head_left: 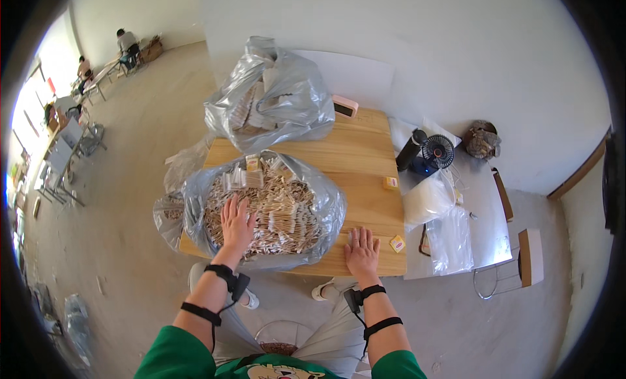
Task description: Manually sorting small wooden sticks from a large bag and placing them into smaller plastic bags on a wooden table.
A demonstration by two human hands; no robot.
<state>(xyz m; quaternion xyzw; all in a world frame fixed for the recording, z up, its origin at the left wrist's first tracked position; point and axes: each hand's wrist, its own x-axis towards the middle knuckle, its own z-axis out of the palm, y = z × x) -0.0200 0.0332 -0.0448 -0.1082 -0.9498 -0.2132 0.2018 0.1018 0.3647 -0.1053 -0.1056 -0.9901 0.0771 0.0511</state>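
From the head camera, the person's left hand lies spread, fingers apart, on top of a heap of small pale sticks that fills an open grey plastic bag on the wooden table. The fingers lie on the pile rather than closing round anything; nothing is pinched or lifted as far as the view shows. The right hand lies flat and open on bare wood at about 3 o'clock from the bag, close to the near edge, and holds nothing.

Judging by how things lie, the work looks barely under way: the heap is full, no sorted pile or separate batch shows on the table, and both hands are empty. A few small paper-wrapped bundles sit at the far side of the heap, about 12 o'clock from the left hand.

Around it, a second grey bag, knotted up and stuffed, stands at 12 o'clock from the open one. A small pink box lies at its 3 o'clock. Two small yellow boxes lie on the wood, one at 1 o'clock from the right hand, one just beside it at 3 o'clock. Further right stand a dark bottle, a small black fan and clear plastic bags. The open bag's crumpled rim crowds the left hand; the wood by the right hand is free.
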